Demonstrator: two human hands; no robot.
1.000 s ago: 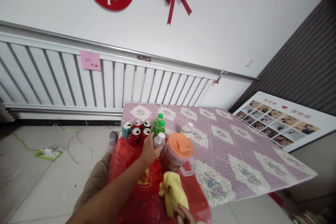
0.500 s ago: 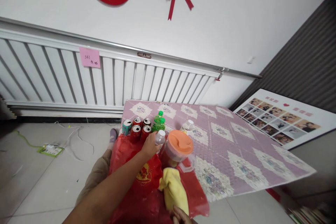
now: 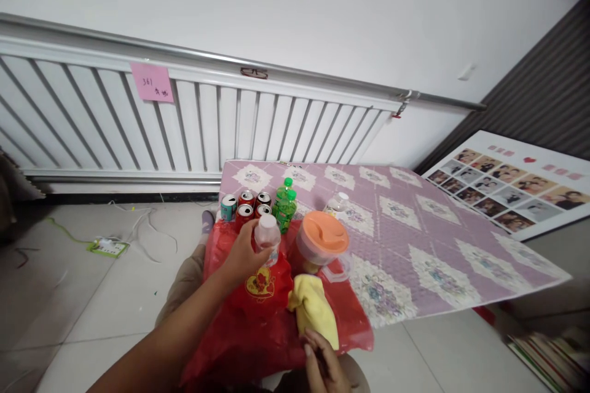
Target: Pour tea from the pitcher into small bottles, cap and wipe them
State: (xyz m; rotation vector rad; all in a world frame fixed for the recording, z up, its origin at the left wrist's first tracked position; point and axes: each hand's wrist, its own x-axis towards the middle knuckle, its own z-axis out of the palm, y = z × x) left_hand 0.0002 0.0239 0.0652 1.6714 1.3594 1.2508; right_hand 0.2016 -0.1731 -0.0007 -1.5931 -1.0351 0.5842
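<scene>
Cans (image 3: 246,206), far left of counter (image 3: 415,239): tops opened, contents unseen. Left hand (image 3: 239,252): grip clamped on small white-capped bottle (image 3: 267,239), upright above red bag (image 3: 258,313), just near of the cans; judged a lifting step. Moving it calls for clearing green bottles (image 3: 286,206) and orange-lidded pitcher (image 3: 321,245), yellowish inside. Right hand (image 3: 322,365) at yellow cloth (image 3: 313,313); grip state cannot be told.

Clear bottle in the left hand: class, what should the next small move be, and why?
Probably lower the clear bottle onto the red bag. The left hand grips it above the bag, just in front of the cans, while the right hand rests at the bag's near edge beside the yellow cloth. Whether the bag's mouth is open is not visible.
</scene>
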